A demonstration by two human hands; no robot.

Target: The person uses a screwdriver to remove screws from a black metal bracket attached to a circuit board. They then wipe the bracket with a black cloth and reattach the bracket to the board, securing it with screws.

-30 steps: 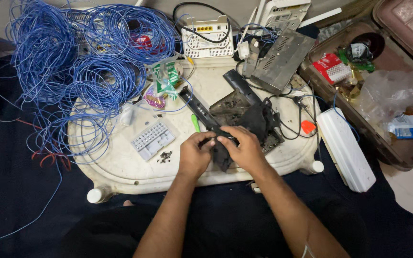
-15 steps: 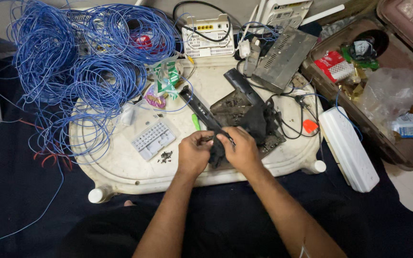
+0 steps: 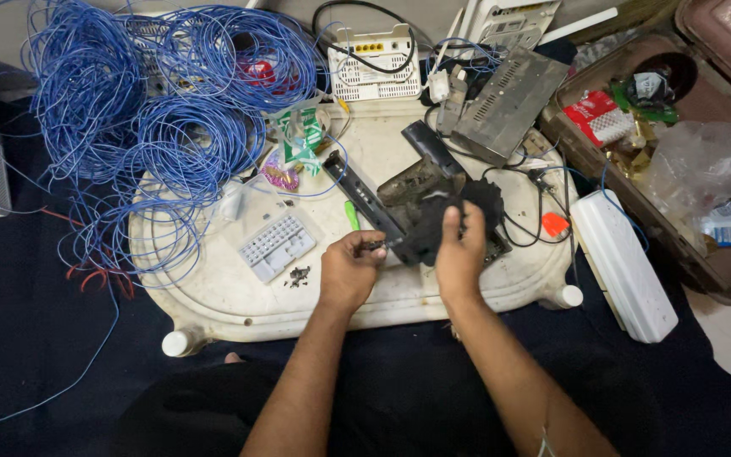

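Pinching a small dark part at its fingertips, the left hand sits near the front edge of the white tray, fingers curled narrow around it — just what the part is cannot be told. Beside it, the right hand grips the black casing, thumb up against its near side and fingers wrapped behind. The casing stands tilted near the tray's middle, touching a long black strip that runs toward the back left. A green tool lies just left of the strip. Left of the hands, a few black screws lie loose by a grey keypad. Off the tray's right edge lies a white box. Farther back sits a grey metal cover and a white router. Blue wire — several tangled coils — spills over the back left corner. A brown case of clutter stands far right.
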